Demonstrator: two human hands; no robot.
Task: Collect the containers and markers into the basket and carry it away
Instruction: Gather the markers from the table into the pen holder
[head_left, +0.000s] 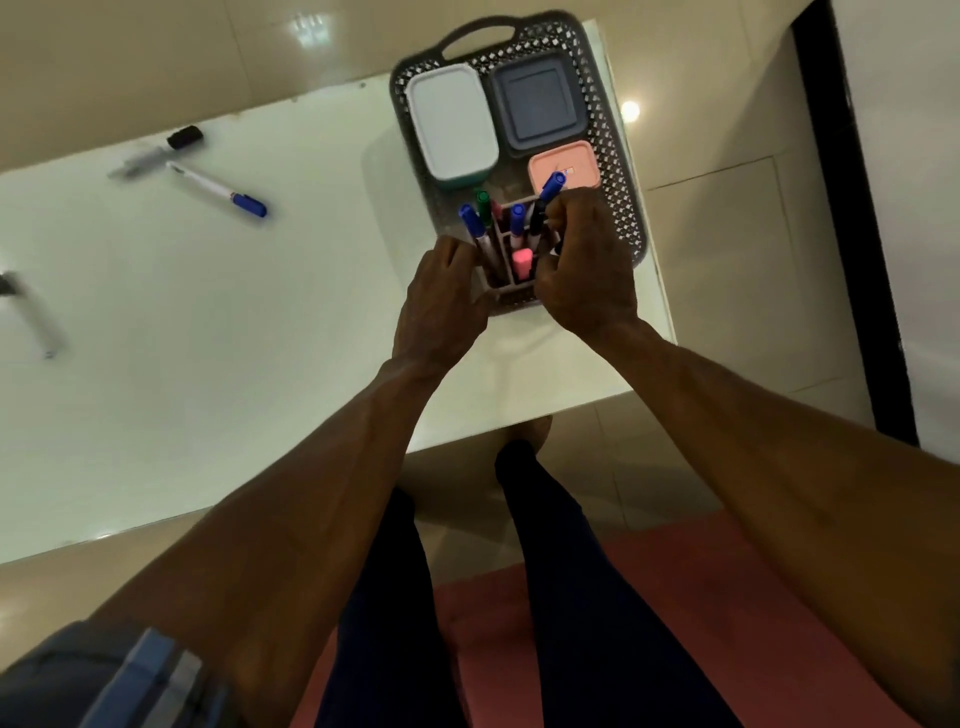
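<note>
A grey perforated basket (618, 171) stands at the table's right edge. Inside lie a white-lidded container (452, 122), a dark grey container (537, 106) and a small pink container (563, 163). At the basket's near end stands a divided marker holder (511, 267) with several blue, green and pink markers. My left hand (441, 291) grips the holder's left side. My right hand (584, 270) curls round its right side and holds a blue-capped marker (551, 186). On the table to the left lie a blue-capped marker (218, 189) and a black-capped one (156, 150).
The white table (234, 338) ends just right of the basket and near my legs. A grey object (31, 312) lies at the far left edge. Tiled floor and a red mat (623, 597) are below me; a dark doorway (852, 234) is to the right.
</note>
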